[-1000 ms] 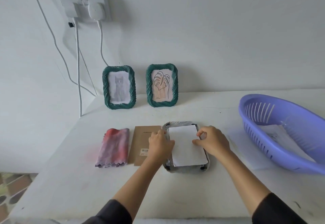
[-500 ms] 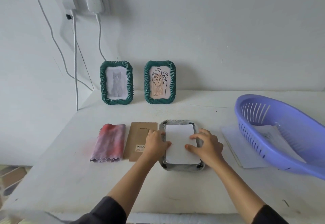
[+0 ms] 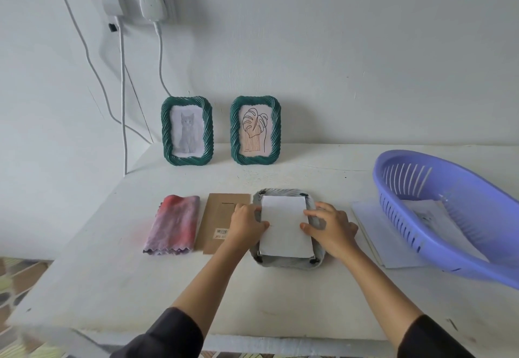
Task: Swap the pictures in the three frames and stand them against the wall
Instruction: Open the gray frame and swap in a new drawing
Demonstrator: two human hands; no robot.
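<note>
I see the third frame, a grey-backed rectangular picture frame with a rope-twist rim (image 3: 289, 264), lying face down on the white table (image 3: 140, 287), near the front edge and about midway across. Its long axis runs away from me toward the wall, with the near end skewed slightly right. A plain white sheet of paper (image 3: 285, 228) lies in the back opening, lined up the same way.

My hands sit apart, one on each long side of the sheet. The left hand (image 3: 245, 224) is knuckles up, its fingertips bent down onto the left edge; I cannot tell whether it pinches or only presses. The right hand (image 3: 330, 228) is spread over the frame's right rim, with thumb and forefinger tips touching the paper's right edge.

Just left of the frame lies a brown cardboard backing board (image 3: 220, 214), and beside that a folded red-and-purple cloth (image 3: 174, 224). Two green twisted-rim frames stand upright against the wall, one with a grey cat drawing (image 3: 186, 130), one with a leaf line drawing (image 3: 255, 130). A purple slotted plastic basket (image 3: 460, 248) sits on the right, partly over loose white sheets (image 3: 373, 234).
</note>
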